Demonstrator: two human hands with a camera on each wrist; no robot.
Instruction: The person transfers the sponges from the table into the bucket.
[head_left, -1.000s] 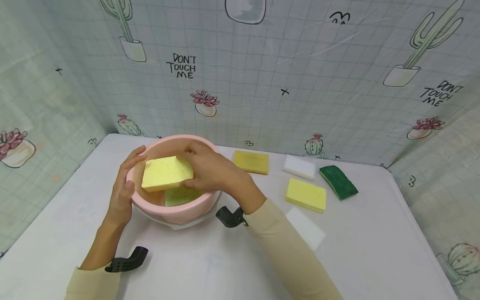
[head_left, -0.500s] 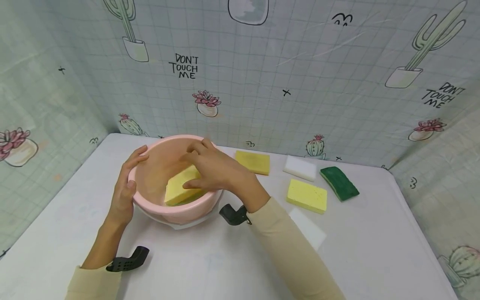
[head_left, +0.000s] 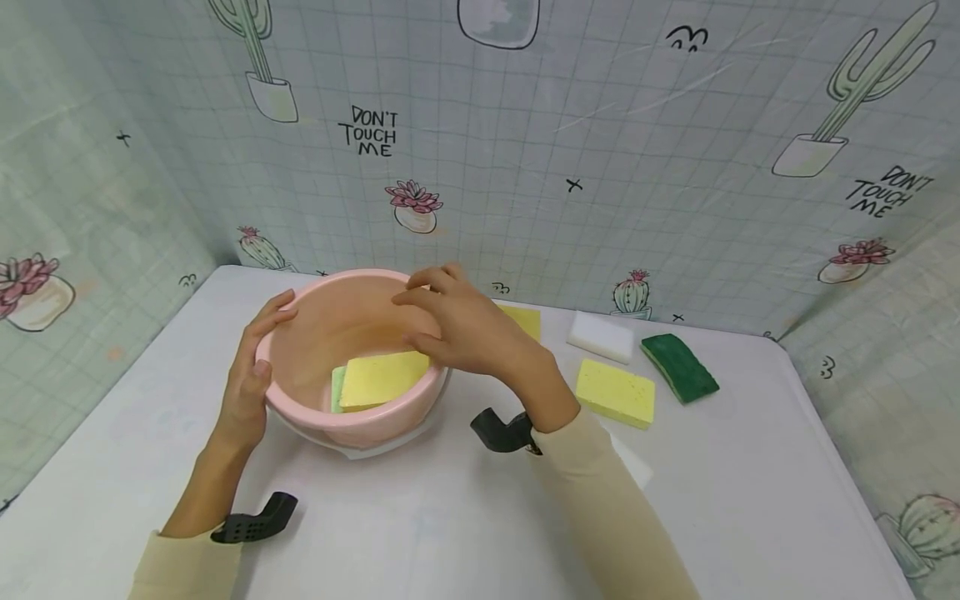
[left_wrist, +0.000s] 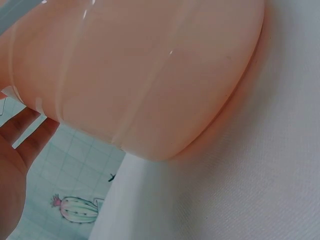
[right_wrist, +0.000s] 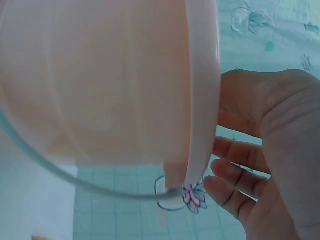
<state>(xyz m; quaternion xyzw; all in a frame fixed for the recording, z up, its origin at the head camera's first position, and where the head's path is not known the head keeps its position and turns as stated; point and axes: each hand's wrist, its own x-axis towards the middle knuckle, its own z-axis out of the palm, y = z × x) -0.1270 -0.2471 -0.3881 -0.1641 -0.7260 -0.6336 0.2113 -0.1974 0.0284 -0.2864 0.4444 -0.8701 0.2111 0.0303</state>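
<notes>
Now the right hand (head_left: 461, 321) has let go of the yellow sponge (head_left: 384, 379); a second ago it pinched that sponge above the pink bucket (head_left: 352, 429), and half a second ago the sponge sat tilted beside the loosened fingers; at this moment it lies low inside the bucket, centre-left of the frame, over a pale green sponge (head_left: 337, 389) whose left edge shows beyond it. As I judge it, the release is complete and the sponge rests there unsupported by any hand; the right hand has drawn off toward the bucket's right rim, its fingers loosely bent and holding nothing; whether a fingertip brushes the rim I cannot tell, even from the right wrist view, where the bucket's handle (right_wrist: 107, 192) curves below.

Meanwhile the left hand (head_left: 249, 379) has kept its grip on the bucket's left rim, thumb on the near side; that hold probably steadies the bucket on the table (head_left: 420, 533).

Elsewhere nothing has shifted noticeably; right of centre lie a dark yellow sponge (head_left: 523, 321), partly hidden by the right hand, a white sponge (head_left: 602, 337), a speckled yellow sponge (head_left: 616, 393), a dark green sponge (head_left: 679, 367), and a white sheet-like piece (head_left: 633, 463) partly behind the right sleeve (head_left: 607, 508).
</notes>
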